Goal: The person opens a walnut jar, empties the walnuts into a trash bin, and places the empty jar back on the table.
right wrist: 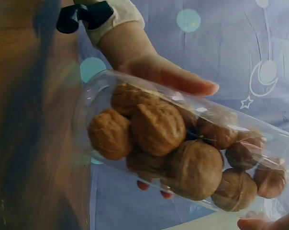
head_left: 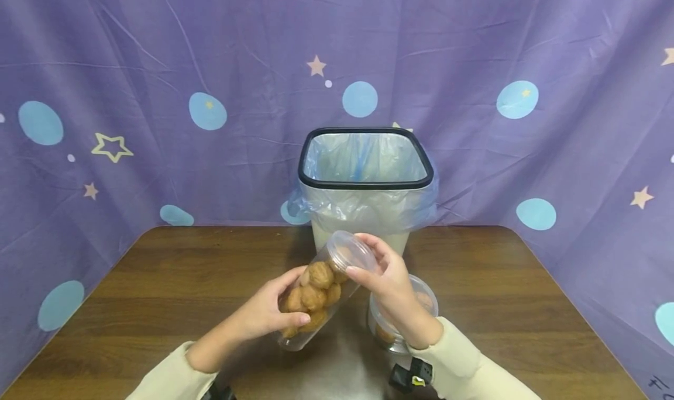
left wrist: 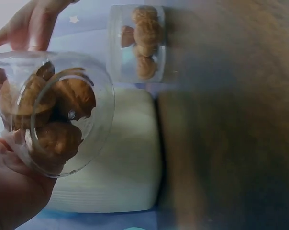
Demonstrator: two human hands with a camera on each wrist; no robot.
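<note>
Taking the held jar as the hub of my clock in the head view, I see two cream cloth sleeves nearest, reaching in from eight and four o'clock, with a small black device at the right wrist. A person's bare left hand, at nine o'clock, clamps the lower part of a clear cylindrical plastic jar, thumb along the near side and fingers round the other. The bare right hand, at two o'clock, grips the upper end, its thumb and fingers apart on opposite sides of it. The jar tilts above the table, base toward seven o'clock, top toward one; brown, wrinkled walnuts crowd inside. I cannot tell whether a lid caps it.

At four o'clock, partly behind the right forearm, a second clear round jar stands upright with walnuts of its own. Both jars share a brown wood-grain table, one held over it, the other resting on it.

Beyond, at one o'clock, I see an off-white bin with a black rounded-rectangular rim, lined with a translucent blue plastic bag that hangs over its outside. Farthest, a purple cloth backdrop carries blue spots and stars.
</note>
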